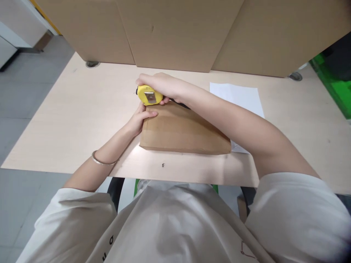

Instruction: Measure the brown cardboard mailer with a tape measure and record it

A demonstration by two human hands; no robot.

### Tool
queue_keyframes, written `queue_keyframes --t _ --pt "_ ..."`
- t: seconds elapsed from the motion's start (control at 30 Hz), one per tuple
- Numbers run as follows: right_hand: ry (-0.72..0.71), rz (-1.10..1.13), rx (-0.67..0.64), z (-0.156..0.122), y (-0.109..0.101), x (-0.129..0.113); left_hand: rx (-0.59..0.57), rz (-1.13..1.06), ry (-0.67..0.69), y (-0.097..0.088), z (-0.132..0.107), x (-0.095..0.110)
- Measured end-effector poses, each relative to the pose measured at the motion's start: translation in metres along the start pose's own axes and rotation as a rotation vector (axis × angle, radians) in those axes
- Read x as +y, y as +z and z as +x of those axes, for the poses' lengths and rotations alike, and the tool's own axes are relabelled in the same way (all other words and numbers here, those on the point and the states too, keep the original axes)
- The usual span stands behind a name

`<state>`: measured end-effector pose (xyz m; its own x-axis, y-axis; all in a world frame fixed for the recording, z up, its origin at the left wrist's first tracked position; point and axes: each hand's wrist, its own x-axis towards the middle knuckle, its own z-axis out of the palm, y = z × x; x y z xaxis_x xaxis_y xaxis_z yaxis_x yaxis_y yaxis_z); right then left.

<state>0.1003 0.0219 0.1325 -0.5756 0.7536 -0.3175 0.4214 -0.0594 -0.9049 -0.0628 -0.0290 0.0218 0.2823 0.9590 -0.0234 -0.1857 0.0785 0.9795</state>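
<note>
In the head view, my right hand (161, 83) is wrapped round a yellow tape measure (149, 95), whose metal clip faces up toward me. The tape measure is over the far left corner of a brown cardboard box (183, 133). No blade shows clearly. A black strap (179, 104) runs out below my right wrist. My left hand (138, 118) grips the left end of the box, thumb on its top face; the other fingers are mostly hidden. My right forearm crosses over the box and covers part of its far side.
Under my right forearm, a white paper sheet (236, 96) lies on the pale wooden table (82, 109), partly beneath the box. Tall cardboard panels (175, 33) stand along the back edge. Cable grommets (92, 64) are set near the back corners. Something green (329, 87) is at far right.
</note>
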Motion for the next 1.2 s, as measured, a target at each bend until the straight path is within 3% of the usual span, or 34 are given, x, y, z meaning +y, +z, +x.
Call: queue_keyframes --t 0.1,0.3,0.47,0.63,0.77,0.87,0.97,1.1,1.2 --pt "0.038 -0.131 0.143 -0.008 0.001 -0.005 0.009 0.0 -0.003 0.004 -0.001 0.003" --pt "0.051 -0.176 0.152 -0.038 -0.017 0.002 0.103 -0.04 -0.082 0.001 0.0 0.001" --pt "0.049 -0.162 0.195 -0.041 -0.02 0.012 0.112 -0.138 -0.066 0.003 0.003 0.001" --pt "0.029 -0.14 0.198 -0.04 -0.016 0.012 0.196 -0.007 -0.009 -0.004 0.009 -0.005" --pt "0.079 -0.132 0.193 -0.052 -0.022 0.008 0.174 0.101 -0.024 -0.01 0.008 -0.003" --pt "0.102 -0.12 0.246 -0.078 -0.042 0.015 0.181 0.145 -0.052 -0.01 0.006 0.0" --pt "0.145 -0.136 0.346 -0.12 -0.075 0.036 0.183 0.161 -0.044 -0.009 0.005 0.003" --pt "0.346 -0.064 0.541 -0.176 -0.115 0.074 0.17 0.161 -0.052 -0.008 0.005 0.005" --pt "0.464 0.015 0.642 -0.198 -0.126 0.096 0.164 0.159 -0.046 -0.007 0.005 0.007"
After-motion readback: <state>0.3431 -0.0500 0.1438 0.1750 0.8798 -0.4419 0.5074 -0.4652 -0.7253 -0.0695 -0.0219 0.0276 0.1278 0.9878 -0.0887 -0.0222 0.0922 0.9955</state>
